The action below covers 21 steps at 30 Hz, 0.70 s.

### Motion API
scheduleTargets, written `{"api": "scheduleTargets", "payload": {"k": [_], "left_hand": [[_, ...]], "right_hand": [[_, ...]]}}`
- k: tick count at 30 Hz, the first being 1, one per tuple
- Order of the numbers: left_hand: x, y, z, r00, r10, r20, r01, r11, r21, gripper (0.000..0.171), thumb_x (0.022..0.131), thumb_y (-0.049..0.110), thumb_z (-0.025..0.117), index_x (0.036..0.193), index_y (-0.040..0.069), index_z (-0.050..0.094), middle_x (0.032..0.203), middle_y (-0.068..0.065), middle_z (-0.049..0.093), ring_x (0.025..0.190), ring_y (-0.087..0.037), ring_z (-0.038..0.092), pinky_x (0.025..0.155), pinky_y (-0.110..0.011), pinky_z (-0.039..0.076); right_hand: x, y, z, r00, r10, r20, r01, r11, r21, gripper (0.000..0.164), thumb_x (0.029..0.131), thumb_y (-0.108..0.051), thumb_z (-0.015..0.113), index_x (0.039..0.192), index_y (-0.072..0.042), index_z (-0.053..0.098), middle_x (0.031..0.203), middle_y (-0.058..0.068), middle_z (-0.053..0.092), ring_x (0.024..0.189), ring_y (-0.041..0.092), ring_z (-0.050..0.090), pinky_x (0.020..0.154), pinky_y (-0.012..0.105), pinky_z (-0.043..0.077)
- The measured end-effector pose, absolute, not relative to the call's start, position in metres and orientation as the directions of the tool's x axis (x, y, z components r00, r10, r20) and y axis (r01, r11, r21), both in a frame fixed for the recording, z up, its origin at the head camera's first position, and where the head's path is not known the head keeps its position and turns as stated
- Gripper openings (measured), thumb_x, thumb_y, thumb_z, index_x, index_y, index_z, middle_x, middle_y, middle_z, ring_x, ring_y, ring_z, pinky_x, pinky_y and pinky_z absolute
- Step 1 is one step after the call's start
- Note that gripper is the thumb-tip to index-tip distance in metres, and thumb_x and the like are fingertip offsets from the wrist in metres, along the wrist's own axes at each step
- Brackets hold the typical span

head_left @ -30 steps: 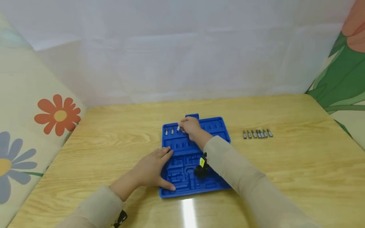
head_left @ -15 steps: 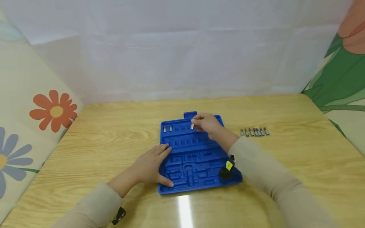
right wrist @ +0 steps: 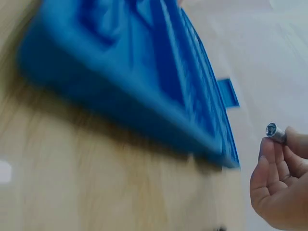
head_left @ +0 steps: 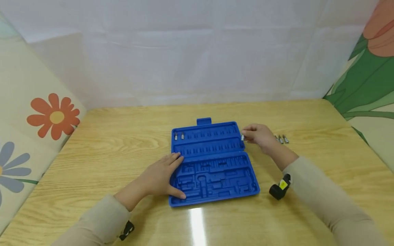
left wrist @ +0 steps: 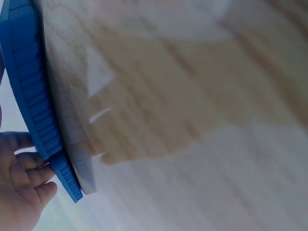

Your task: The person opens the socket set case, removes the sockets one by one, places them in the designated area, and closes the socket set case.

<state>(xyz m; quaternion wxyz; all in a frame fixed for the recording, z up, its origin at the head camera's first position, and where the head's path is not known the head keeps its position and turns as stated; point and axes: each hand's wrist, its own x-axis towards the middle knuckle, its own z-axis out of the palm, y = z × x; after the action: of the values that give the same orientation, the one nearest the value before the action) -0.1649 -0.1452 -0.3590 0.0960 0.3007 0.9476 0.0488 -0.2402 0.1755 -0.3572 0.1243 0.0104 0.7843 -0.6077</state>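
My right hand (head_left: 259, 136) pinches a small silver bit socket (right wrist: 275, 132) between thumb and fingers, just off the right edge of the upper half of the blue tool case (head_left: 215, 196). In the right wrist view the socket's hollow end faces the camera. Spread along the case's left edge, my left hand (head_left: 158, 176) rests with its thumb on the lower rim; in the left wrist view its fingers touch the blue side wall (left wrist: 33, 96). Two bit sockets (head_left: 182, 136) sit in the top row of slots at the far left.
More bit sockets (head_left: 285, 139) lie in a row on the wooden table (head_left: 129, 136) right of the case, partly hidden behind my right hand and wrist. A white sheet (head_left: 184, 61) hangs behind the table.
My right hand has moved right, from the top row of slots to beyond the case's edge, carrying the bit socket out with it. The left hand has stayed on the case.
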Motion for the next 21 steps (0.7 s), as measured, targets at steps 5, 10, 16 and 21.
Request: {"api": "scheduleTargets", "payload": {"k": [5,10,16,21], "left_hand": [[-0.164,-0.145,-0.358,-0.796,0.586,-0.152,0.567,0.81,0.15,0.115,0.053,0.078,0.049,0.135,0.0,0.026,0.138,-0.019,0.021,0.125,-0.034,0.019,0.098,-0.045,0.023],[-0.164,-0.145,-0.358,-0.793,0.589,-0.156,0.57,0.807,0.153,0.115,0.053,0.079,0.048,0.134,0.0,0.026,0.138,-0.019,0.021,0.125,-0.034,0.019,0.098,-0.045,0.023],[-0.164,-0.145,-0.357,-0.794,0.586,-0.162,0.567,0.81,0.152,0.114,0.054,0.078,0.049,0.134,0.0,0.026,0.138,-0.019,0.021,0.125,-0.034,0.019,0.098,-0.046,0.023],[-0.164,-0.145,-0.357,-0.793,0.586,-0.169,0.564,0.81,0.16,0.114,0.054,0.077,0.05,0.134,0.0,0.026,0.138,-0.019,0.021,0.125,-0.034,0.018,0.098,-0.046,0.023]], "right_hand": [[-0.232,0.205,-0.362,-0.977,-0.104,-0.188,0.154,0.277,-0.949,0.036,0.089,-0.014,0.049,0.11,0.014,0.045,0.078,-0.001,0.055,0.071,0.008,0.053,0.079,0.035,0.044],[-0.228,0.231,-0.366,-0.985,-0.033,-0.17,0.152,0.309,-0.939,0.037,0.087,-0.016,0.051,0.109,0.013,0.046,0.08,0.0,0.054,0.07,0.007,0.052,0.076,0.032,0.046],[-0.233,0.264,-0.384,-0.985,0.08,-0.151,0.17,0.349,-0.922,0.037,0.085,-0.025,0.055,0.105,0.005,0.049,0.087,0.004,0.053,0.072,0.007,0.051,0.07,0.024,0.047],[-0.232,0.281,-0.386,-0.984,0.137,-0.116,0.16,0.375,-0.913,0.032,0.086,-0.023,0.053,0.102,0.004,0.048,0.082,-0.002,0.052,0.069,0.002,0.051,0.067,0.021,0.046]]}}
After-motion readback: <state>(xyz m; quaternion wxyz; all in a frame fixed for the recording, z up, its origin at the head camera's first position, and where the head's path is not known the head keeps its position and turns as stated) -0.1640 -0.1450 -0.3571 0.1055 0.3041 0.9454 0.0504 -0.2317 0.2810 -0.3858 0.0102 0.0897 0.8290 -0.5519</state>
